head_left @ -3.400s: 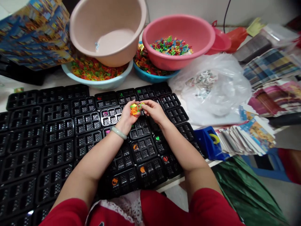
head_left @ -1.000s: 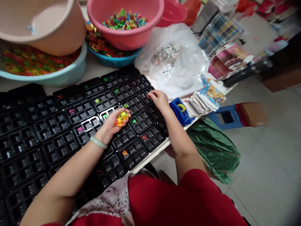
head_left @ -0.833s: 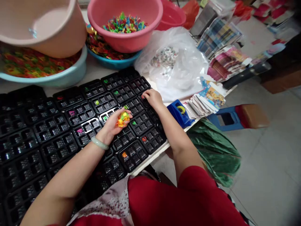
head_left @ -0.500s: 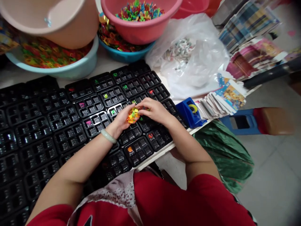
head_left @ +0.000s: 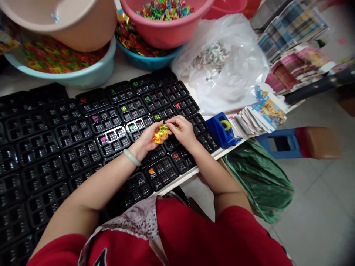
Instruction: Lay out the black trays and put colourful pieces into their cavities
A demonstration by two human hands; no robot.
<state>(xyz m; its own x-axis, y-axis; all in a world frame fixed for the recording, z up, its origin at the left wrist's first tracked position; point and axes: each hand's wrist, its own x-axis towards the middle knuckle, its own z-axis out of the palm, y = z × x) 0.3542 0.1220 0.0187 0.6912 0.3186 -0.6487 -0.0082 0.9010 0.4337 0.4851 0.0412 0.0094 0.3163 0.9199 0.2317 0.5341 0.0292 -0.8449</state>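
My left hand [head_left: 148, 139] is curled around a small heap of bright plastic pieces [head_left: 160, 136], mostly yellow and orange with some green. Close beside it, my right hand [head_left: 180, 129] has its thumb and fingers pinched together at the edge of that heap; whatever sits between the fingertips is too small to make out. Both hands hover over rows of black compartment trays [head_left: 80, 157]. Single coloured pieces lie in one compartment of several trays, such as an orange piece [head_left: 151, 171], a red piece [head_left: 175, 156] and a magenta piece [head_left: 103, 139].
Behind the trays stand a light blue basin [head_left: 83, 79] and a pink basin [head_left: 163, 35], both with coloured pieces. A clear plastic bag [head_left: 230, 74] lies at the back right. A blue tape dispenser [head_left: 220, 131] and stacked cards [head_left: 249, 120] are near the right table edge.
My right hand's fingers have drawn closer together beside the heap, and green pieces show more on top of it. The whole view has shifted slightly.
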